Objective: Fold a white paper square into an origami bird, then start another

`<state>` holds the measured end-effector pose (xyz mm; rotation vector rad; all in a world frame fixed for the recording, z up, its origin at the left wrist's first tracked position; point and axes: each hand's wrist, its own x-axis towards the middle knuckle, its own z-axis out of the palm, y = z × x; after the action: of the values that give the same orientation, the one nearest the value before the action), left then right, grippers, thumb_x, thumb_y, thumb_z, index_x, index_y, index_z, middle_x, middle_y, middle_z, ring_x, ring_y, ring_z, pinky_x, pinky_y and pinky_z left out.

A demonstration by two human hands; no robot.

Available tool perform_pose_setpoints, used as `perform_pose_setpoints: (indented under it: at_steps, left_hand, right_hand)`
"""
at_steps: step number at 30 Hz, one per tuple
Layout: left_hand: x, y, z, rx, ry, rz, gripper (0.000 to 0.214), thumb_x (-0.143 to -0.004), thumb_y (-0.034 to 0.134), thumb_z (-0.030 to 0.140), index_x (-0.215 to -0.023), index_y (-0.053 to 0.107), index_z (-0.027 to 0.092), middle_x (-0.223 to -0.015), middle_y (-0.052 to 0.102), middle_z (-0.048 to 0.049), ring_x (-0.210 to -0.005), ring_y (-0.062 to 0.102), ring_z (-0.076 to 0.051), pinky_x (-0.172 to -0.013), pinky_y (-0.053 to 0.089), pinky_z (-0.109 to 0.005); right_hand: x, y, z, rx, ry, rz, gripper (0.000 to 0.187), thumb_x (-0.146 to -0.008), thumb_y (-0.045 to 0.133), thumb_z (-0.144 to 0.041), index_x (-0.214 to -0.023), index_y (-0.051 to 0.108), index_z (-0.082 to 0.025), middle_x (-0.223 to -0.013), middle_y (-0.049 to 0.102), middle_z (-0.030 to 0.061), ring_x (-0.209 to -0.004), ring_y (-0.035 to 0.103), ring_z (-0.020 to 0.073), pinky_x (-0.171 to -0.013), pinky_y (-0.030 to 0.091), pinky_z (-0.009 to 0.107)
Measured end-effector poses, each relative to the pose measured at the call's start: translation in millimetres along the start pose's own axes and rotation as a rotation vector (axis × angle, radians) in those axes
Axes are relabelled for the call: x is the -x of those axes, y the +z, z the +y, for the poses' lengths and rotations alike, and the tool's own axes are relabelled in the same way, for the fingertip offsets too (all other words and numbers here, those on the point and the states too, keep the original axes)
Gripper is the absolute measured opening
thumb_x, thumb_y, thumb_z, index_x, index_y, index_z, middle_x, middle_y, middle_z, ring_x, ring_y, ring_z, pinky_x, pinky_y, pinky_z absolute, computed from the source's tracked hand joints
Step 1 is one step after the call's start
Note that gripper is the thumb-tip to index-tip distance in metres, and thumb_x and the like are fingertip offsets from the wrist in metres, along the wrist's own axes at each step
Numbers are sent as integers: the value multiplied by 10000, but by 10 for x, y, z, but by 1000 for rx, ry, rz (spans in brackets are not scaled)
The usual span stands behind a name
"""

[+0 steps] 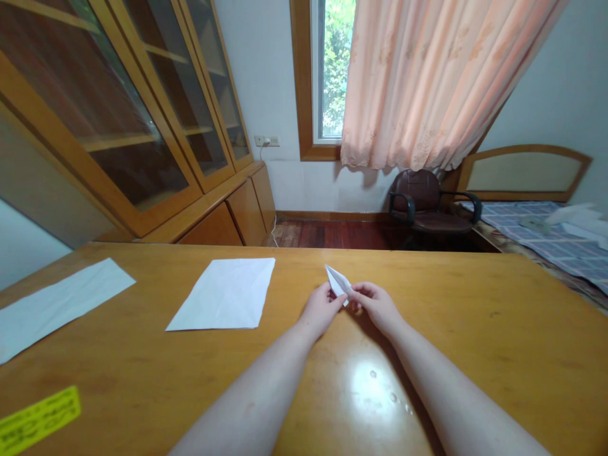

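Grip: the left hand (pixel 319 310) and right hand (pixel 379 305) pinch a small white folded paper (pixel 337 282) between thumbs and fingers.
Folded paper: held over the wooden table (pixel 479 304), towards its far edge, pointed tip aimed away and left.
Left side: I see a squarish white sheet (pixel 225 294) lying flat; farther left, a long white strip (pixel 61 308).

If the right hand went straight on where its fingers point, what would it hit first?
The right hand would likely first meet the folded white paper it holds, then the left hand, though depth is hard to judge.
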<state>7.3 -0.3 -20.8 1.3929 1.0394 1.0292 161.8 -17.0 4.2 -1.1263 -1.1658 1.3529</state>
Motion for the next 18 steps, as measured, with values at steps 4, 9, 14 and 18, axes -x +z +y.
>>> perform_pose_setpoints:
  at_steps: [4,9,14,18]
  left_hand:
    - [11,2,11,-41,-3,-2,264,-776,621,229,-1028,604,149,-947,679,-87,-814,631,-174,-731,498,-285]
    - [27,10,58,-34,-2,-18,290,-765,634,227,-1043,601,155,-969,678,-82,-837,626,-179,-760,493,-297]
    - [28,11,94,2,1,-53,310,-769,635,256,-1059,595,153,-969,675,-84,-839,621,-181,-753,491,-299]
    - [30,-25,149,-144,38,-5,270,-761,632,261,-1010,631,158,-931,673,-67,-816,606,-179,-770,472,-307]
  right_hand:
    - [-11,4,0,14,-18,15,265,-662,696,-398,-757,581,-178,-567,591,-14,-490,507,106,-495,387,239]
    - [-13,12,-3,-52,1,6,338,-622,724,-342,-878,564,-190,-664,623,-14,-501,519,103,-486,387,231]
    - [-15,-10,10,50,12,-34,296,-634,713,-316,-864,641,-144,-725,661,35,-568,552,117,-542,421,244]
    - [-11,-19,-2,89,28,21,281,-615,722,-340,-800,653,-140,-663,643,25,-518,529,112,-518,418,246]
